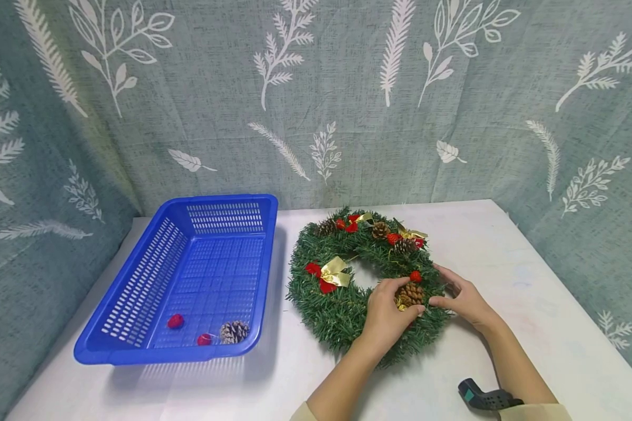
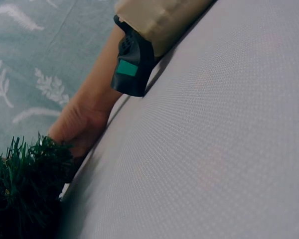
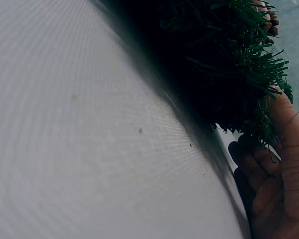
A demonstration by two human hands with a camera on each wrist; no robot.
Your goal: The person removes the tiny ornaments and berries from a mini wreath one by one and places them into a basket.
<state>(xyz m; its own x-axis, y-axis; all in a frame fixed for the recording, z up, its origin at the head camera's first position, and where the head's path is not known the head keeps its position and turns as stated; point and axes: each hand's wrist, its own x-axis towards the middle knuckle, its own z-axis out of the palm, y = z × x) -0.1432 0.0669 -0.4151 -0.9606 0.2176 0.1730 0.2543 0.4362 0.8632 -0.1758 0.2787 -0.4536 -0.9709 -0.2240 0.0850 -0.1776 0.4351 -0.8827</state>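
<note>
A green Christmas wreath [image 1: 321, 316] lies on the white table, decorated with gold bows [image 1: 335, 272], red berries and pine cones. The left hand [image 1: 390, 313] reaches over its near right part, thumb and fingers around a brown pine cone [image 1: 412, 293]. Beside that cone sits a red berry [image 1: 415, 276]. At the wreath's right edge, the right hand [image 1: 466, 301] holds the greenery, thumb on the near side. In the right wrist view, the right hand's curled fingers [image 3: 261, 174] show at the wreath's underside. The left fingertips are partly hidden in the head view.
A blue plastic basket [image 1: 267, 280] stands at the left, holding a frosted pine cone [image 1: 234, 332] and two red berries [image 1: 175, 321]. A black wrist device [image 1: 487, 397] sits on the right forearm. Patterned grey-green curtains [image 1: 216, 117] enclose the table [image 1: 505, 245].
</note>
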